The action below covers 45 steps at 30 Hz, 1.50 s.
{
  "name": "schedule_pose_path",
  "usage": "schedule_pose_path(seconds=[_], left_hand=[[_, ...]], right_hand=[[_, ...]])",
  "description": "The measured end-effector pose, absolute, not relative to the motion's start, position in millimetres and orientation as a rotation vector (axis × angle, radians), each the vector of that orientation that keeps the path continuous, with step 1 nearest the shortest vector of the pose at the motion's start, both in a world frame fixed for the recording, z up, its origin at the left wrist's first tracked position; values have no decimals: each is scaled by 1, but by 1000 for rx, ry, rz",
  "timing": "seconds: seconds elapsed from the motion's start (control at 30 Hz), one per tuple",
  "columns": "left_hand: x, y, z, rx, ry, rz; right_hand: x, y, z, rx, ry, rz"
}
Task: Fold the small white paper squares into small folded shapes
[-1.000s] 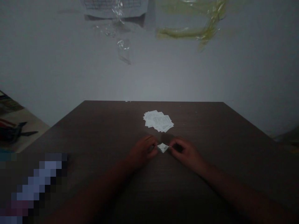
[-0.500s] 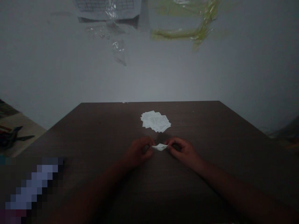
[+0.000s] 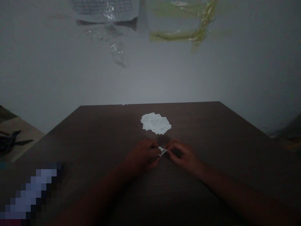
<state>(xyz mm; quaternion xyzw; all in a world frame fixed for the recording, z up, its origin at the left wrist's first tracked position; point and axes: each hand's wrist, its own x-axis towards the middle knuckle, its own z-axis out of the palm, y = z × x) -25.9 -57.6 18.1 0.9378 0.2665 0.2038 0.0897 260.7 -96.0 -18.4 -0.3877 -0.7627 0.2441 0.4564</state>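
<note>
While a pale grey wall [image 3: 150,78] takes up the upper half of the view, a dark brown counter [image 3: 105,131] with faint wood grain spreads below it, its far edge running along the wall's foot. Low on the left, a pixelated patch [image 3: 33,191] of pale blue and dark blocks hides whatever is there. Both forearms reach in from the bottom corners, dim in the poor light. The left hand [image 3: 147,153] lies palm inward with its fingers bent over one end of the work, gripping it; the right hand [image 3: 182,153] curls into a ring, thumb and fingertips pinching the opposite end. High on the wall, a sheet with a printed grid [image 3: 103,8] hangs beside a paper bordered by yellowish tape [image 3: 176,35], and crinkled clear tape [image 3: 117,56] sticks on below the grid. Farther out on the counter than the hands, near its middle, a pile of white printed slips [image 3: 155,123] lies fanned out and overlapping, the lines of text too small to read. Smallest of the things in hand, the folded paper [image 3: 162,151] sits between the two hands, just nearer than the pile, partly covered by the left fingers and tapering to a point at the right fingertips. Whether it touches the counter, I cannot tell.
</note>
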Motion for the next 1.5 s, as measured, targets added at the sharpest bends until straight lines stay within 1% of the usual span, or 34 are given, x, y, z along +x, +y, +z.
schedule_pose_path(seconds=[0.3,0.53,0.8,1.03,1.23,1.33,1.5], left_hand=[[-24,-56,13,2512,822,664],[-17,-67,14,2300,989,750],[-7,-65,20,2111,1142,683],[-5,-65,21,2113,1111,558],[-5,-64,20,2054,1138,521],[-5,-63,19,2044,1154,477],[-4,-64,16,2068,1154,378]], right_hand=[[259,-94,-27,-936,-1856,638],[252,-99,-26,-1066,-1738,828],[246,-94,-23,-1166,-1574,994],[243,-93,-27,-1177,-1570,975],[241,-89,-27,-1147,-1435,1217],[242,-89,-27,-1177,-1438,1185],[244,-90,-26,-1286,-1571,1029]])
